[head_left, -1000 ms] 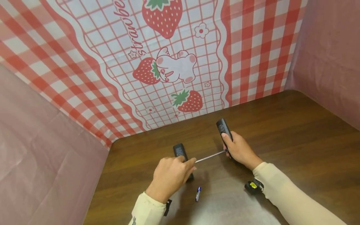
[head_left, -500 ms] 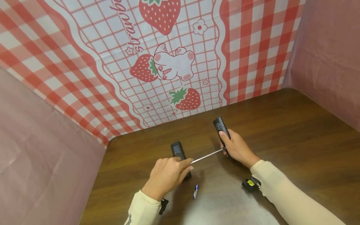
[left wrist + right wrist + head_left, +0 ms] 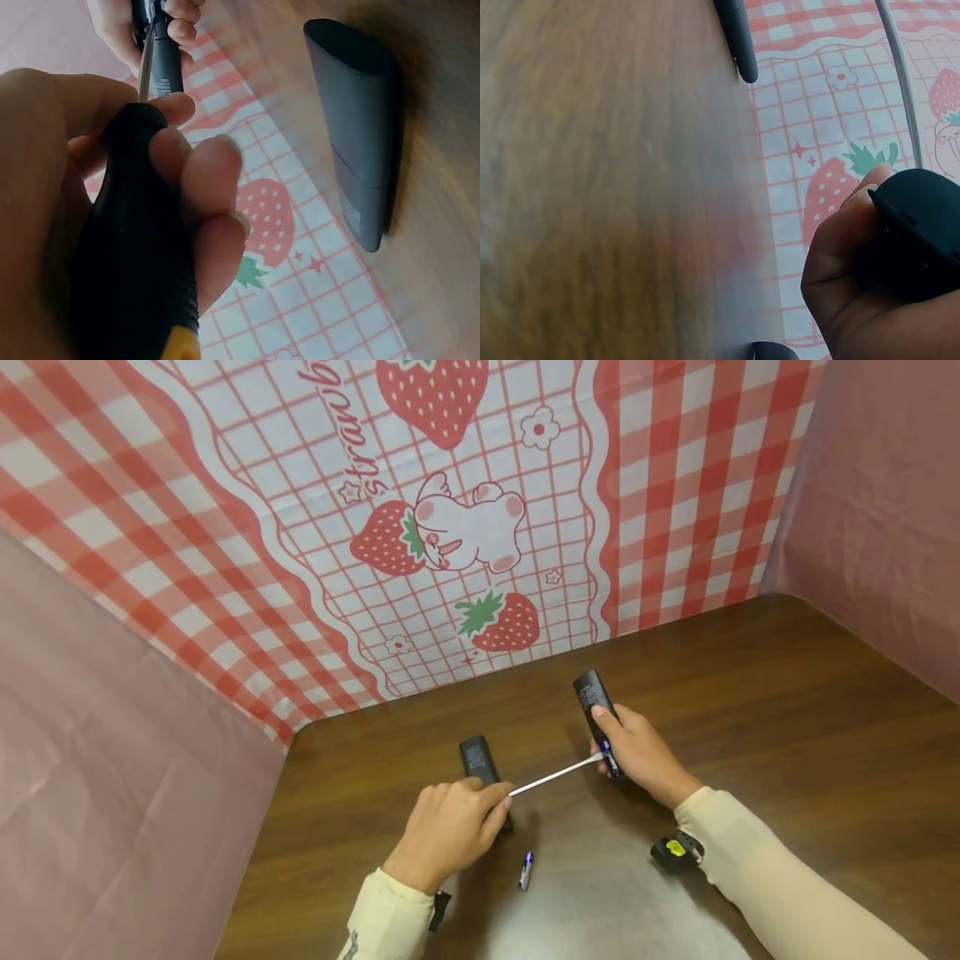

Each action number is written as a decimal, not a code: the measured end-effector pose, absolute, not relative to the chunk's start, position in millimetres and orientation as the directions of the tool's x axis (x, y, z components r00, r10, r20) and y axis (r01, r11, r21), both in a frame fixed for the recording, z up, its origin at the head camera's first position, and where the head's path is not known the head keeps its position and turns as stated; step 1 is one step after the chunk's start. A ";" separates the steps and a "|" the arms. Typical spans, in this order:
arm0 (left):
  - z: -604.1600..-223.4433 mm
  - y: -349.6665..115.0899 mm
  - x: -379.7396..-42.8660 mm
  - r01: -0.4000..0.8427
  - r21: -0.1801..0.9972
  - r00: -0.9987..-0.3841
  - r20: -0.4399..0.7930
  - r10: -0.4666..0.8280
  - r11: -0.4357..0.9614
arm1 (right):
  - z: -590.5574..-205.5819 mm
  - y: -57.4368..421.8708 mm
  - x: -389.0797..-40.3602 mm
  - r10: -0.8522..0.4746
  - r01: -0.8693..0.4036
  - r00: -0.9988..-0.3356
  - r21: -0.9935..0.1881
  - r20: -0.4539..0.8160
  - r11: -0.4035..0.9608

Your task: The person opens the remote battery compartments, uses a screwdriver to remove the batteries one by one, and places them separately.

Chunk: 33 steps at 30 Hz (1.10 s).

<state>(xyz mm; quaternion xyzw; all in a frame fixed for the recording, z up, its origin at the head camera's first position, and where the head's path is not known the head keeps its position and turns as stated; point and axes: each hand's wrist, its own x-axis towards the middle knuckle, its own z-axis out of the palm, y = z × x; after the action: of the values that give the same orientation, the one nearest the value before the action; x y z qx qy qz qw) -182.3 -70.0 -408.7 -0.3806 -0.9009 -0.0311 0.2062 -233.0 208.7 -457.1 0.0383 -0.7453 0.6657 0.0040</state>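
Observation:
My left hand grips a screwdriver by its black handle, which has a yellow patch. Its thin metal shaft reaches across to a black remote control held back side up in my right hand. A blue-and-silver battery shows at the near end of that remote, and the screwdriver tip meets it there. My right thumb lies along the remote's back. Beyond my left hand, a second black remote rests on the table, partly hidden by the hand in the head view.
A loose blue-and-silver battery lies on the wooden table nearer to me. A strawberry-patterned cloth hangs along the back edge, with pink cloth at both sides.
The battery in the held remote has come into clear sight at the screwdriver's tip; it did not show before. Both hands have stayed nearly in place. The loose battery and second remote remain where they were.

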 end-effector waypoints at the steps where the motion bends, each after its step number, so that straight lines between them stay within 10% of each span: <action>1: -409.2 -70.4 -182.4 0.697 -0.104 -0.624 0.398 0.672 0.709 | -457.3 208.7 -233.0 -0.054 -0.056 -0.997 -0.993 0.051 0.101; 33: -412.0 -72.0 -182.4 0.688 -0.141 -0.608 0.423 0.671 0.712 | -457.9 209.9 -234.5 -0.109 -0.092 -0.991 -0.990 0.081 0.103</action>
<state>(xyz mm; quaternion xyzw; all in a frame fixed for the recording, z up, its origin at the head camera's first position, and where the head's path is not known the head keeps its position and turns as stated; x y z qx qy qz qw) -182.4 -72.0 -412.0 -0.3789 -0.8966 -0.0177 0.2285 -234.5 209.9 -457.9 0.0677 -0.7427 0.6662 -0.0064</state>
